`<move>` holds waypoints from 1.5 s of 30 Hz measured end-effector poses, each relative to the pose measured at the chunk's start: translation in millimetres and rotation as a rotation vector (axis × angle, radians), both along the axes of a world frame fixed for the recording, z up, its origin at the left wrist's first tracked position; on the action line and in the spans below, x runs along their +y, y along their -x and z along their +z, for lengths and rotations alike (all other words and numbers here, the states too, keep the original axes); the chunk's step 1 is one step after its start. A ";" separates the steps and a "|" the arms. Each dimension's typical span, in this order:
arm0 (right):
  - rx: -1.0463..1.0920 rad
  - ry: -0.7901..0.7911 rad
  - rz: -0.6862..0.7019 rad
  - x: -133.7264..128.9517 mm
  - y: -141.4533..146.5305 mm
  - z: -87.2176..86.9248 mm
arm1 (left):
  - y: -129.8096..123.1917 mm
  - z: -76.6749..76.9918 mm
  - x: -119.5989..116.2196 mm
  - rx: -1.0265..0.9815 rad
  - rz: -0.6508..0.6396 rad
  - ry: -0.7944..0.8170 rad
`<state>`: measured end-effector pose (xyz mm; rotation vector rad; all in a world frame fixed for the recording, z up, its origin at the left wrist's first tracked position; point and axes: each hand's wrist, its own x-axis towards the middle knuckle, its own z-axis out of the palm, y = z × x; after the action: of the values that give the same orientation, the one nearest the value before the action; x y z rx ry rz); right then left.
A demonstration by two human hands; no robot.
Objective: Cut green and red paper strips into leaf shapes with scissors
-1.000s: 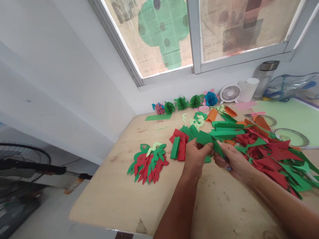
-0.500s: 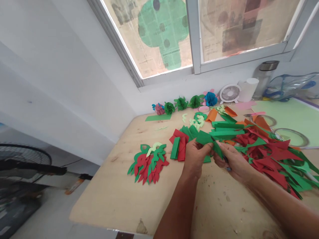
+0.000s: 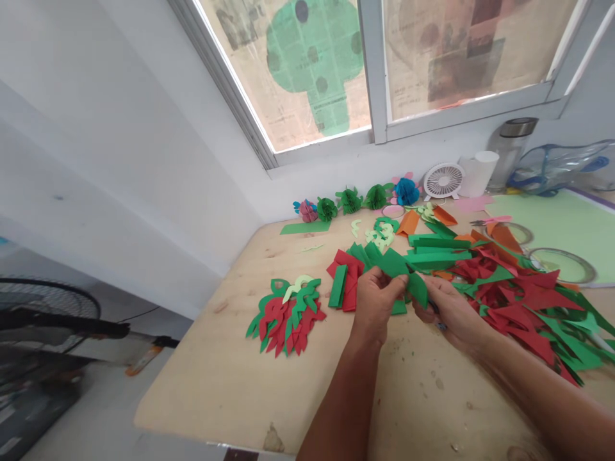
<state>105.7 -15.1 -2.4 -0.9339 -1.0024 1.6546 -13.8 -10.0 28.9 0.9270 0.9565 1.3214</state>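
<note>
My left hand [image 3: 375, 302] is pinching green paper [image 3: 394, 264]; my right hand [image 3: 448, 308] is gripping a mostly hidden tool [image 3: 441, 326], red scraps [image 3: 541, 294] lying nearby.

A wooden counter [image 3: 216, 378] carries red and green cutouts [image 3: 276, 314], with a heap of paper scraps [image 3: 533, 296] to their right. A small fan [image 3: 442, 181] stands at the back.

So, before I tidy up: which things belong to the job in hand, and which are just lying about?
Job in hand, it seems:
green paper in the left hand
mostly hidden tool in the right hand
folded papers
cut red and green shapes
red and green scraps

Apparently just lying about:
small white fan
lidded bottle
</note>
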 end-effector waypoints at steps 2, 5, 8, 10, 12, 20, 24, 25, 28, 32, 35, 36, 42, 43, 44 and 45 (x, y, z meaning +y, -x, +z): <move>-0.007 0.003 0.000 0.2 0.2 -0.2 | 0.4 0.5 0.0 0.012 0.020 -0.001; -0.011 0.012 -0.003 0.4 0.4 -0.7 | 0.9 1.6 -0.2 0.023 0.023 -0.001; -0.028 0.016 -0.005 0.2 0.5 -1.4 | 1.4 1.2 0.6 0.030 0.019 -0.004; -0.042 0.022 -0.008 -0.2 0.7 -1.7 | 1.9 -0.7 2.0 0.030 0.031 0.003; -0.047 0.027 -0.013 -0.7 0.8 -1.7 | 2.5 -3.3 3.8 0.028 0.053 0.028; -0.047 0.043 -0.022 -2.3 3.6 -1.8 | 1.1 -4.5 3.7 -0.027 0.125 0.051; -0.064 0.040 0.005 -3.6 6.3 -3.0 | -0.2 -5.4 6.4 -0.047 0.155 0.091; -0.064 0.039 0.015 -3.9 6.8 -3.2 | -0.3 -6.0 7.2 -0.050 0.161 0.092; -0.073 0.045 0.027 -4.5 7.7 -2.6 | 0.3 -7.5 8.8 -0.052 0.173 0.089; -0.085 0.053 0.028 -4.5 7.1 -0.2 | 1.8 -7.4 8.7 -0.054 0.146 0.073; -0.081 0.051 0.023 -4.4 6.4 0.8 | 2.7 -6.9 8.1 -0.029 0.117 0.058; -0.077 0.049 0.023 -4.4 6.3 0.8 | 2.9 -6.8 7.9 -0.019 0.109 0.053; -0.084 0.059 0.006 -4.7 7.4 0.3 | 2.2 -6.9 7.5 -0.018 0.100 0.058; -0.083 0.061 0.000 -4.6 7.6 0.3 | 1.6 -7.2 7.6 -0.021 0.107 0.069; -0.083 0.064 -0.008 -4.5 7.6 0.2 | 1.0 -7.5 7.7 -0.022 0.117 0.082; -0.081 0.066 -0.016 -4.3 7.5 -0.1 | 0.3 -7.9 7.8 -0.023 0.128 0.095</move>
<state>98.3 -19.4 -2.5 -1.0574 -0.9971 1.6556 -14.1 -2.1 21.0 0.7871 1.0660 1.3791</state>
